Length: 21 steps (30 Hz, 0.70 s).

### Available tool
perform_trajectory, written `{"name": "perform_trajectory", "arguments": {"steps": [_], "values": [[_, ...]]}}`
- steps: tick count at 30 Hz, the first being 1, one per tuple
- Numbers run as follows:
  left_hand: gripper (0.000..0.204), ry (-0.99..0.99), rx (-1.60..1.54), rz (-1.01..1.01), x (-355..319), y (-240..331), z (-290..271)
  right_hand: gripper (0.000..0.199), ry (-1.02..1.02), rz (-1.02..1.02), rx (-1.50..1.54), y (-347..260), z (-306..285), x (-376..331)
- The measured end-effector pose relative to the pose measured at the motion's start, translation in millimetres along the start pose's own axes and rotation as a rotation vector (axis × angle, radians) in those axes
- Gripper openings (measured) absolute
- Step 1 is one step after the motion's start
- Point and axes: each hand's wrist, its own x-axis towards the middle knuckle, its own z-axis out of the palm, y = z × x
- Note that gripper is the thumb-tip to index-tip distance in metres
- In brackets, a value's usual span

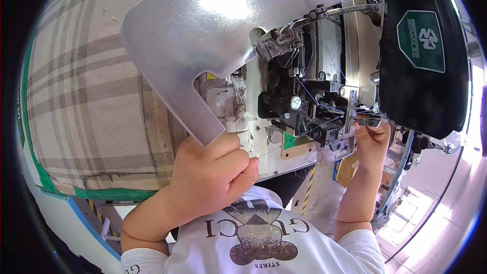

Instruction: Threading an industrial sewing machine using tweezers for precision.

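An overlock sewing machine (314,86) stands in front of me with its threading parts exposed. Beside it, my left hand (213,170) is closed, thumb against the curled fingers, below the corner of a shiny metal cover plate (177,56). A thin blue thread (329,119) crosses the machine's lower parts and appears to run to that thumb. My right hand (373,139) reaches up at the machine's right end, by the needle and presser foot area. Its fingers are bent together under the metal parts, and their tips are partly hidden; what they hold is not visible.
A plaid cloth-covered surface (91,96) edged with green tape fills the left. The machine's black motor housing (426,56) with a green label rises at the right. A jointed metal arm (324,12) spans the top of the machine. Floor and a bright window patch show lower right.
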Motion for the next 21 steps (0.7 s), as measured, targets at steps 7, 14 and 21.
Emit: {"name": "perform_trajectory", "arguments": {"steps": [7,14,21], "values": [[0.035,-0.107,-0.282,-0.056,2.3,1.5,-2.4,0.027,0.003,0.106,-0.025,-12.2,1.9,1.8],[0.037,-0.231,-0.520,-0.090,4.3,-1.0,-11.6,0.023,0.063,0.130,-0.112,-23.4,10.4,5.0],[0.038,-0.223,-0.522,-0.103,4.7,0.4,-9.9,0.020,0.026,0.183,-0.114,-16.4,5.4,4.5]]}}
